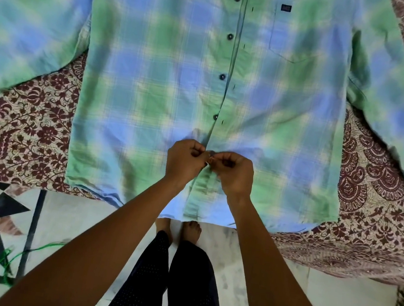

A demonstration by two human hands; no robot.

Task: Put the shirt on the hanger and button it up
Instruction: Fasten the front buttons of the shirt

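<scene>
The shirt [154,80] lies flat, front up, on the patterned bedsheet [16,125]. Its long axis runs straight away from me, hem nearest, collar end past the top edge, sleeves spread to both sides. I count four buttons [222,76] undone. Low on the placket the left hand [185,162] and right hand [235,175] meet, fingers curled, each pinching a front edge.

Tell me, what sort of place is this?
Likely a home bedroom: the plaid shirt lies spread on a floral bedsheet, above a patterned tile floor where the person's bare feet stand.
</scene>
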